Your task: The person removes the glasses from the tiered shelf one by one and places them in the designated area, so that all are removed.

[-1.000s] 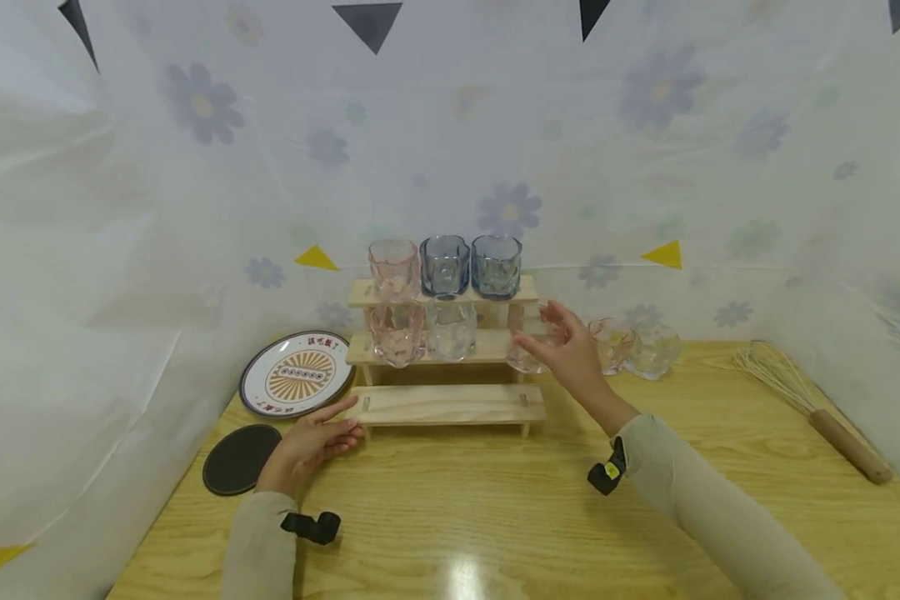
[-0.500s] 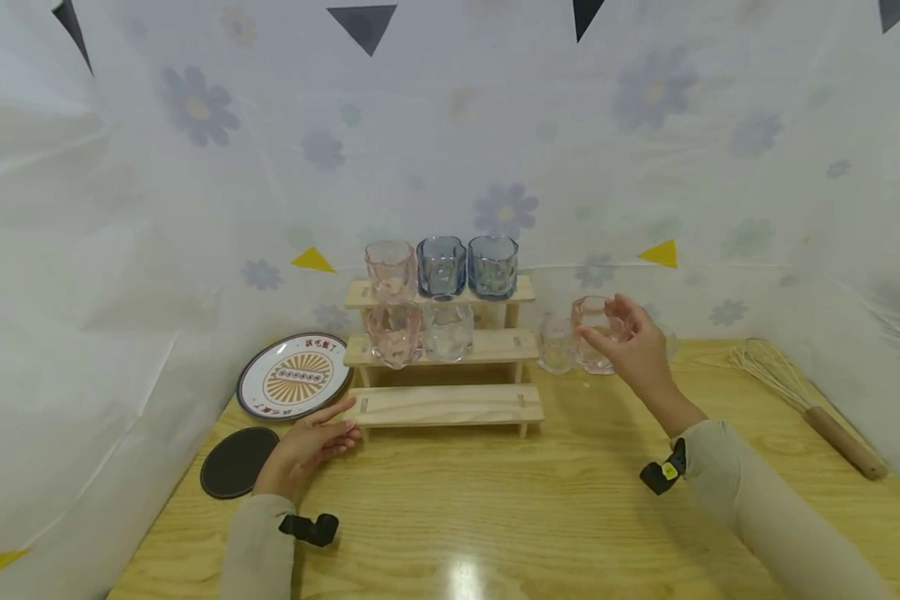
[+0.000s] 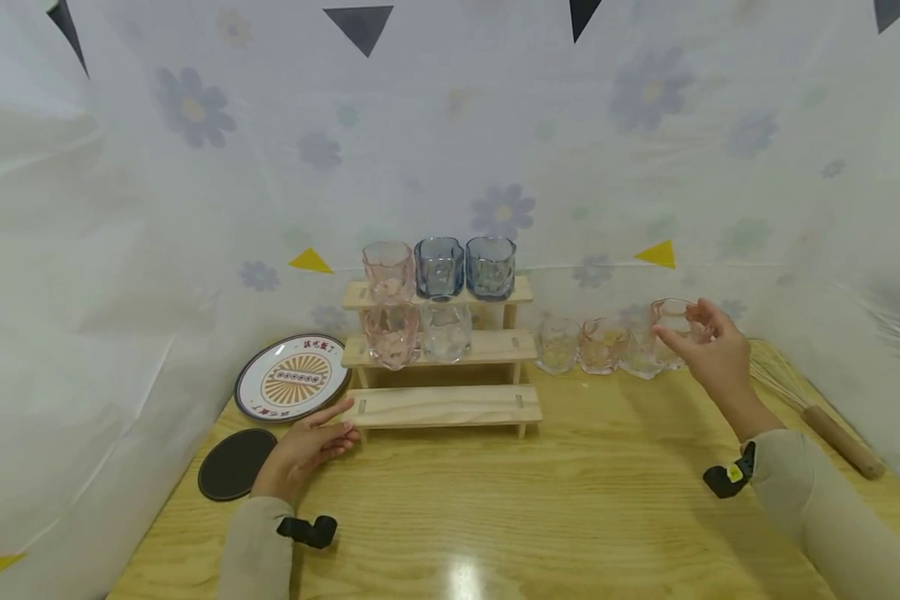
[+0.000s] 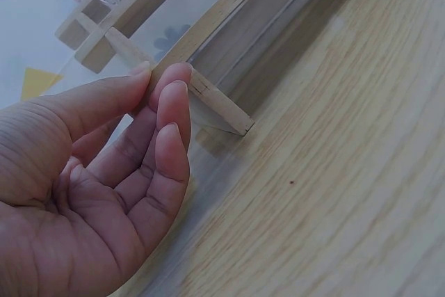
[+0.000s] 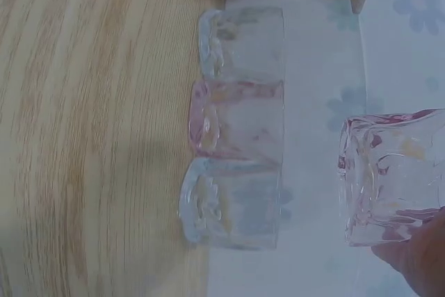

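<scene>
My right hand (image 3: pixel 720 362) grips a pink glass tumbler (image 3: pixel 669 325) by its side, at the right end of a row of tumblers. In the right wrist view this pink tumbler hangs above the table. The row has a clear tumbler (image 3: pixel 557 346), another pink one (image 3: pixel 603 346) and a second clear one (image 3: pixel 640 357), partly overlapped by the held one. My left hand (image 3: pixel 307 450) pinches the left end of the lowest step of a three-step wooden rack (image 3: pixel 450 406), thumb on top. The middle step carries a pink tumbler (image 3: pixel 393 337) and a clear tumbler (image 3: pixel 447 333) on its left side.
On the top step stand a pink tumbler (image 3: pixel 388 271) and two blue tumblers (image 3: pixel 439 267). A patterned plate (image 3: pixel 292 377) and a black round coaster (image 3: pixel 237 464) lie left of the rack. A whisk (image 3: pixel 843 440) lies at the right. Floral cloth (image 3: pixel 450 150) walls the table in.
My right hand has carried the pink tumbler from the right part of the middle step, past the row, to its right end. The left hand stays at the rack.
</scene>
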{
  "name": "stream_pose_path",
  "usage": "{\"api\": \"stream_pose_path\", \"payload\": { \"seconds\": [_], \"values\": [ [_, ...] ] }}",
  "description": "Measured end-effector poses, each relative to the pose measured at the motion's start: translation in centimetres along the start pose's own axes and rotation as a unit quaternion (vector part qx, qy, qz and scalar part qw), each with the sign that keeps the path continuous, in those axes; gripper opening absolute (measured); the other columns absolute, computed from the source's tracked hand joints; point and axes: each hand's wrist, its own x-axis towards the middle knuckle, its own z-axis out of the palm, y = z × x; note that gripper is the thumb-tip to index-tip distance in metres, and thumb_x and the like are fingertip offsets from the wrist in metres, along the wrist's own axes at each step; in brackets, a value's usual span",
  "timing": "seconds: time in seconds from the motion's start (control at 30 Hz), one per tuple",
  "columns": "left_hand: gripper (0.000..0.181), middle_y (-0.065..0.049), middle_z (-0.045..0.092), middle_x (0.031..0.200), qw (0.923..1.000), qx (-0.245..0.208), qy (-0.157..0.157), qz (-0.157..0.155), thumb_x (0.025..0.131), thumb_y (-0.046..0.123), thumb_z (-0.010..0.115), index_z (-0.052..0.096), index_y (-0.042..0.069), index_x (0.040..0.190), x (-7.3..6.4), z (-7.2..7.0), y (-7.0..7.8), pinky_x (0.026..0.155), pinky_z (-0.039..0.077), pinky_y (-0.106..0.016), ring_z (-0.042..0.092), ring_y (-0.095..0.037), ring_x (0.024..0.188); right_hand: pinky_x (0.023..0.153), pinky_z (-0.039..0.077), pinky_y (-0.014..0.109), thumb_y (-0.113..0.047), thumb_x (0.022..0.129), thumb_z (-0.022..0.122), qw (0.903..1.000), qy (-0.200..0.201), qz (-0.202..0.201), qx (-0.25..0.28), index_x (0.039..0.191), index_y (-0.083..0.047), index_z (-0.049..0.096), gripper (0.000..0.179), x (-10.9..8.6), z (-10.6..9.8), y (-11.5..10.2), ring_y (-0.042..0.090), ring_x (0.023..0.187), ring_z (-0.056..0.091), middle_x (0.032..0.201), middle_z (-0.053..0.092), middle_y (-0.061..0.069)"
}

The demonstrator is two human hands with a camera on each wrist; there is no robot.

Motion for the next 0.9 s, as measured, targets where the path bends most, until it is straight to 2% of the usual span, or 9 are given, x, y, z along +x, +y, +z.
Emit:
{"api": "stream_pose_path", "payload": {
  "seconds": [0.2,0.37,0.57,0.7,0.9],
  "values": [
    [0.059,-0.003,0.071,0.085,1.0,-0.003,0.004,-0.002,0.092,0.01,0.061,0.037,0.01,0.146,-0.1,-0.1,-0.1,0.068,0.054,-0.022,0.066,-0.009,0.072,0.105,0.031,0.054,-0.04,0.087,0.066,0.9986,0.019,0.048,-0.007,0.15,-0.004,0.023,0.084,0.9,-1.5,1.9,0.031,0.136,0.031,0.146,0.033,0.02],
    [0.058,-0.003,0.071,0.086,1.0,-0.003,0.0,0.001,0.093,0.01,0.061,0.037,0.009,0.146,-0.1,-0.1,-0.2,0.069,0.054,-0.022,0.066,-0.01,0.072,0.107,0.031,0.049,-0.042,0.086,0.065,0.9948,0.03,0.097,0.009,0.152,-0.011,0.016,0.088,1.5,-2.1,3.7,0.025,0.139,0.026,0.15,0.029,0.015],
    [0.058,-0.003,0.071,0.086,1.0,-0.003,-0.001,0.003,0.093,0.01,0.06,0.037,0.009,0.146,-0.1,-0.1,-0.3,0.069,0.054,-0.023,0.066,-0.01,0.073,0.109,0.028,0.05,-0.045,0.086,0.063,0.9901,0.029,0.131,0.041,0.153,-0.018,0.01,0.09,2.3,-1.9,6.1,0.024,0.142,0.017,0.155,0.017,0.009],
    [0.057,-0.004,0.071,0.086,1.0,-0.003,-0.001,0.007,0.094,0.009,0.059,0.037,0.008,0.146,-0.1,-0.1,-0.2,0.069,0.054,-0.022,0.066,-0.01,0.073,0.112,0.021,0.048,-0.05,0.084,0.063,0.986,0.028,0.156,0.052,0.154,-0.017,0.006,0.096,2.9,-1.8,7.3,0.021,0.143,0.013,0.157,0.012,0.005],
    [0.058,-0.003,0.071,0.085,1.0,-0.002,-0.002,0.005,0.093,0.009,0.06,0.036,0.008,0.146,0.0,0.0,0.0,0.069,0.054,-0.022,0.065,-0.01,0.073,0.114,0.016,0.047,-0.05,0.084,0.063,0.9822,0.012,0.174,0.07,0.153,-0.013,0.001,0.1,3.3,-1.5,8.7,0.02,0.144,0.005,0.157,0.003,0.003]
  ]
}}
